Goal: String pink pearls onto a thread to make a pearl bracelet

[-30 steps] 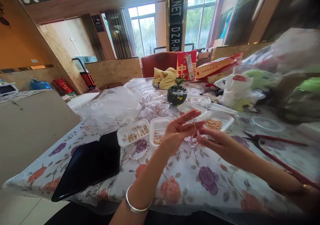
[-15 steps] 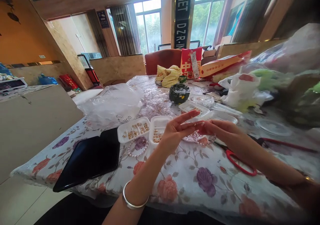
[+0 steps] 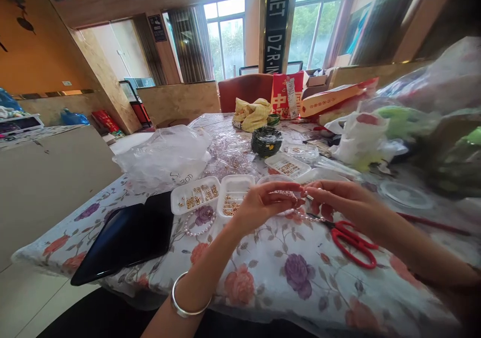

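Observation:
A strand of small pale pink beads (image 3: pixel 312 218) hangs in a curve below my fingertips. My left hand (image 3: pixel 263 200), with a silver bangle at its wrist, pinches the strand's end from the left. Against it my right hand (image 3: pixel 340 197) is closed, thumb and forefinger pinching at the same spot; the exact grip is too small to make out. Behind my left fingers, a container of pink beads is mostly hidden. A finished-looking bead bracelet (image 3: pixel 200 222) lies on the cloth, below a white divided tray (image 3: pixel 176 202) of gold beads. Red-handled scissors (image 3: pixel 353 242) lie under my right hand.
A second white tray (image 3: pixel 236 183) holds gold beads, and another tray (image 3: pixel 280 160) stands farther back. A black tablet-like slab (image 3: pixel 128 237) lies at left. Around the back are a clear plastic bag (image 3: pixel 161 152), a dark coil (image 3: pixel 266 141) and white bags (image 3: pixel 366 137).
My left fingers have gone from stretched out to curled in around the strand. My right fingers have bent more, and the strand hangs lower. The view has shifted slightly, showing more of the scissors.

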{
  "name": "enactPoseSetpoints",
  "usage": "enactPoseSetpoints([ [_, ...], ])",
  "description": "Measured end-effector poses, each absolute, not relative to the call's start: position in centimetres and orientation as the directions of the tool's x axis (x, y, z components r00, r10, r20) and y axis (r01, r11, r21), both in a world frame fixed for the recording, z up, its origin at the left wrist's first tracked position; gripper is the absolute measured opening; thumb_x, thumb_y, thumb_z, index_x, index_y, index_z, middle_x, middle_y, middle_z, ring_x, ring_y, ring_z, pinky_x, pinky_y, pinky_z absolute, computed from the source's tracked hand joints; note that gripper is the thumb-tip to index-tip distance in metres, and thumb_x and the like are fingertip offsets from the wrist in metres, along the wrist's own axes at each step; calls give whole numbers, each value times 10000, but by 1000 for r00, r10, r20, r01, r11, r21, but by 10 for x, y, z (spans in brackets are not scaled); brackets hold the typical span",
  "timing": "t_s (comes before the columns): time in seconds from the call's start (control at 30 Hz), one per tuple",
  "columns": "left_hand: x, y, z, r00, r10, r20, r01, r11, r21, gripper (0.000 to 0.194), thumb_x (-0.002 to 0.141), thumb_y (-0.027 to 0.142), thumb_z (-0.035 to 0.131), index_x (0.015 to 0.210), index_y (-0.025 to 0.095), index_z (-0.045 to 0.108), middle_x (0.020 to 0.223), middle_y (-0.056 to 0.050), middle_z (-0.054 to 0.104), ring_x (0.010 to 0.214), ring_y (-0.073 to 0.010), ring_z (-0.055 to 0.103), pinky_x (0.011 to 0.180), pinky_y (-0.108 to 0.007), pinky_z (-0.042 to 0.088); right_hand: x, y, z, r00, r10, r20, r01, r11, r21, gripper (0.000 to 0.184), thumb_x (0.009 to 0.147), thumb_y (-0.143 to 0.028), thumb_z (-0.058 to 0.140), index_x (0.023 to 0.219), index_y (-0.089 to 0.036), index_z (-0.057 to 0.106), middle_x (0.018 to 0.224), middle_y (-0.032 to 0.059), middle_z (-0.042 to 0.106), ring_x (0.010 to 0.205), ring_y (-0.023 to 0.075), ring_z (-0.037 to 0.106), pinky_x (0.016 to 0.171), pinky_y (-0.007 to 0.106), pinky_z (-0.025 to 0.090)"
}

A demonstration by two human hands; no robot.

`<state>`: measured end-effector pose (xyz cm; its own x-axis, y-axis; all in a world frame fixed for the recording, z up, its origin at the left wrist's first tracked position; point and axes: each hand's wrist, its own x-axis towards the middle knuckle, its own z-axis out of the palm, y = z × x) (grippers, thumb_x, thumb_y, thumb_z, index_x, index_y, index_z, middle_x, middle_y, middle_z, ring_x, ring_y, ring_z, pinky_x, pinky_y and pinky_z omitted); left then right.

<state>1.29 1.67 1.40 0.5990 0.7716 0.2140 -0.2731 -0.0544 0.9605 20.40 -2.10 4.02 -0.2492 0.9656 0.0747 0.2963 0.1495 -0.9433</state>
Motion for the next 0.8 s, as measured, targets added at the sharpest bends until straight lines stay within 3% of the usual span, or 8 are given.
enactPoseSetpoints([
  [0.23, 15, 18, 10, 588, 792, 163, -216, -40, 976, 282, 677, 171, 685, 957, 153, 650, 897, -49, 680, 758, -136, 667, 746, -292, 540, 216, -18, 39, -221, 973, 68, 413, 157, -897, 316, 771, -513, 555, 724, -211, 634, 644, -2, 577, 530, 98, 498, 516, 236, 391],
  [0.4, 15, 16, 11, 695, 705, 145, -232, 28, 972, 378, 664, 166, 688, 1037, 158, 627, 779, -44, 665, 671, -138, 651, 668, -303, 546, 227, -16, 39, -224, 975, -2, 558, 127, -820, 398, 760, -575, 521, 672, -204, 635, 603, 26, 562, 517, 123, 495, 469, 260, 366],
  [0.6, 14, 15, 10, 773, 621, 130, -210, 57, 976, 392, 670, 167, 682, 1054, 184, 608, 816, -8, 599, 634, -106, 638, 650, -269, 536, 229, -18, 37, -267, 964, 13, 776, 223, -590, 493, 763, -634, 456, 538, -204, 541, 497, -1, 433, 470, 111, 361, 439, 276, 259],
  [0.7, 14, 13, 6, 801, 585, 124, -205, 74, 976, 303, 696, 160, 656, 996, 182, 616, 801, 3, 575, 641, -96, 636, 651, -241, 527, 226, -18, 35, -241, 970, 28, 866, 228, -445, 489, 781, -640, 415, 584, -219, 565, 488, 9, 479, 463, 126, 391, 464, 293, 270],
  [0.8, 15, 10, 3, 845, 524, 108, -184, 95, 978, 267, 701, 160, 647, 965, 183, 618, 864, -11, 590, 677, -103, 639, 681, -253, 525, 217, -20, 37, -189, 970, 154, 897, 235, -375, 450, 798, -612, 403, 651, -236, 600, 546, 17, 562, 502, 149, 472, 515, 307, 301],
])
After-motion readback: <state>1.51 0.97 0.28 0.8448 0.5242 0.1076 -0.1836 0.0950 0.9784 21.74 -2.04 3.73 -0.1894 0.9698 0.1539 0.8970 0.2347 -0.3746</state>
